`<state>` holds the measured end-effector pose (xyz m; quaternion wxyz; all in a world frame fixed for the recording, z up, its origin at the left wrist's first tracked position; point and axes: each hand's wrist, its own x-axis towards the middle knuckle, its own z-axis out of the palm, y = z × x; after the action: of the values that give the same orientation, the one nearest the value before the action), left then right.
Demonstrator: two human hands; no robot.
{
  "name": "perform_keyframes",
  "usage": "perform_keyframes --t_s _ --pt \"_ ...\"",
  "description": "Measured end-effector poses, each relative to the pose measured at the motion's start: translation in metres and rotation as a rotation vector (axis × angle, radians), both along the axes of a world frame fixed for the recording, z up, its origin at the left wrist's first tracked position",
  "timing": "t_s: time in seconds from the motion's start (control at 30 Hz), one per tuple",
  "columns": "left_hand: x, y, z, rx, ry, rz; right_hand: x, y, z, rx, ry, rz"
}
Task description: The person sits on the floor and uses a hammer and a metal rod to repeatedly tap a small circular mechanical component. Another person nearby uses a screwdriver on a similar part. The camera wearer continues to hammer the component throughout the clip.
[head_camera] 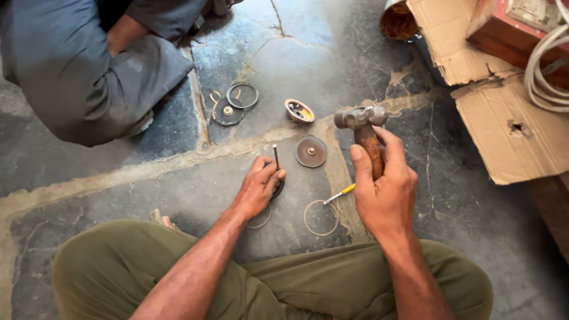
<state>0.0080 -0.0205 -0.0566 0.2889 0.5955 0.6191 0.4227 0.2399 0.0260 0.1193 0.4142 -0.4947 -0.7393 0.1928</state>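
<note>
Your right hand (385, 189) is closed round the wooden handle of the hammer (361, 117), head raised above the floor (462, 195). Your left hand (261, 185) pinches a thin punch (275, 155) upright, its tip down on a dark part that your fingers mostly hide. Take the punch as the landmark: the hammer head hangs up and to the right of it, well apart. A flat disc (311, 152) lies just right of the punch, and a small cup-shaped part (299, 111) sits beyond that disc. A wire ring (320, 217) and a yellow-handled screwdriver (339, 194) lie nearer to you, right of the punch. A dark disc and ring (235, 104) lie beyond it to the left, beside another person's knee (112, 89).

The risk I judge greatest: the punch head is small and your fingertips sit close below it, so a glancing blow could land on them. If the punch leans, it may skid off the part. Loose rings nearby could jump or roll if struck.
</note>
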Motion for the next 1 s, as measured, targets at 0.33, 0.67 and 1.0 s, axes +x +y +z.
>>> perform_keyframes --t_s 0.33,0.67,1.0 --pt "0.0 -0.005 0.008 0.022 0.059 -0.045 -0.019 -0.014 0.019 0.133 0.015 0.167" --pt "0.006 -0.007 0.017 0.043 0.124 -0.058 -0.038 -0.018 0.011 0.023 -0.34 0.256" --pt "0.008 -0.007 0.017 0.014 0.108 -0.038 -0.037 -0.017 -0.013 -0.055 -0.39 0.207"
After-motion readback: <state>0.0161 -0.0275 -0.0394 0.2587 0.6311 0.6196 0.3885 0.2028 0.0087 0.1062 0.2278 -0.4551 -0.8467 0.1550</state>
